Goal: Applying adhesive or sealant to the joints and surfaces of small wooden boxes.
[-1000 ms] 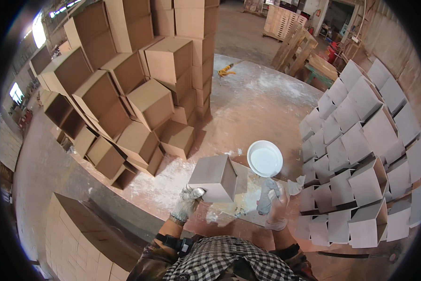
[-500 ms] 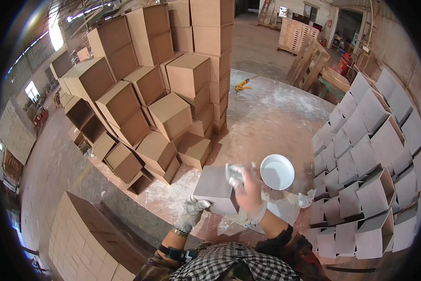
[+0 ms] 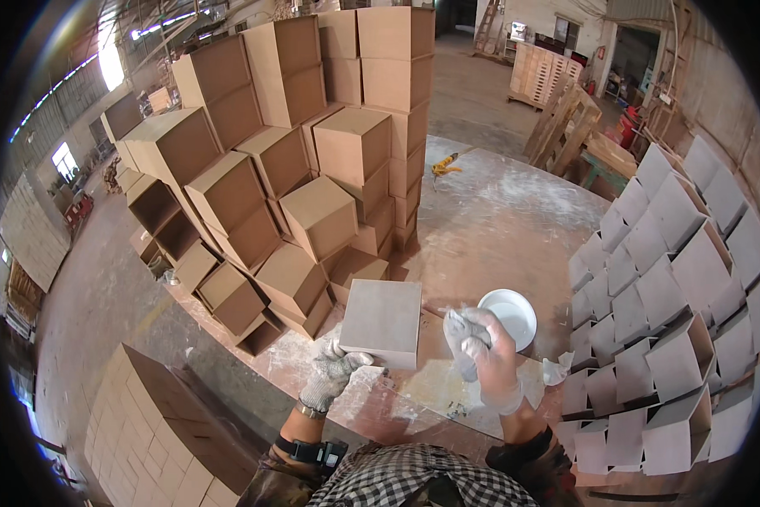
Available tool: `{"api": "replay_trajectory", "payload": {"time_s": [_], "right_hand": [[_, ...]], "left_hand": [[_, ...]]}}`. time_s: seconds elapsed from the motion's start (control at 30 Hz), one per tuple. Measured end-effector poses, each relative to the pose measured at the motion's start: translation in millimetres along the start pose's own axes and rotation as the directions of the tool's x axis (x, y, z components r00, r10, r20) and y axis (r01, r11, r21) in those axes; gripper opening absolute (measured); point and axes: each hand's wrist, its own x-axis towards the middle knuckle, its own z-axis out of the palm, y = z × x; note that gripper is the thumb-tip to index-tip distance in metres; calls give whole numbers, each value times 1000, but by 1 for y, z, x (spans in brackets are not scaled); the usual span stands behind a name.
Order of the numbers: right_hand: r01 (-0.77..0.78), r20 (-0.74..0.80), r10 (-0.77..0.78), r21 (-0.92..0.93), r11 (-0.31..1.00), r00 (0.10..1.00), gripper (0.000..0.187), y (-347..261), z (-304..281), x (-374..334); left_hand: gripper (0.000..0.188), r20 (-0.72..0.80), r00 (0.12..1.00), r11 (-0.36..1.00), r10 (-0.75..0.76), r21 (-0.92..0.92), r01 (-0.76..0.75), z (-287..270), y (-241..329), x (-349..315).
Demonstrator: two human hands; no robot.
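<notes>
My left hand (image 3: 333,377), in a grey-white knit glove, is closed on the lower left corner of a small box (image 3: 382,318) and holds it above the worktable. The box has a grey upper face and a paler front side. To the right of the box, my right hand (image 3: 500,363) is closed round a crumpled, wet-looking grey cloth (image 3: 459,340). A thin whitish glove covers that hand up to the wrist. The cloth is apart from the box. Just behind my right hand stands a white bowl (image 3: 530,323); my hand and the cloth hide part of its near side.
Stacked brown boxes (image 3: 317,211) rise at the left of the table (image 3: 498,220). Grey-white boxes (image 3: 650,279) stand in rows on the right. A yellow-handled tool (image 3: 444,164) lies on the table's far part. Wooden pallets (image 3: 564,127) lean behind it. More board pieces (image 3: 143,422) stand lower left.
My right hand has moved off the box to the right with the cloth, near the bowl. My left hand has turned the box so its upper face shows more squarely.
</notes>
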Motion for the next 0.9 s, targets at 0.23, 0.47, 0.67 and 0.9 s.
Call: {"api": "replay_trajectory", "payload": {"time_s": [0.23,0.47,0.67,0.9], "right_hand": [[41,137,-9,-234,971,991,25,10,17,59],[204,255,-133,-278,939,958,35,69,13,21],[-47,437,177,-292,955,882,41,44,22,-36],[-126,-39,128,57,990,991,39,24,26,-49]], "left_hand": [[10,-90,996,975,-17,221,37,-8,22,-23],[19,123,989,982,-81,-159,100,-3,58,-33],[30,8,999,946,-38,-321,39,-18,30,-27],[32,82,996,978,-32,-201,48,-27,69,-27]]}}
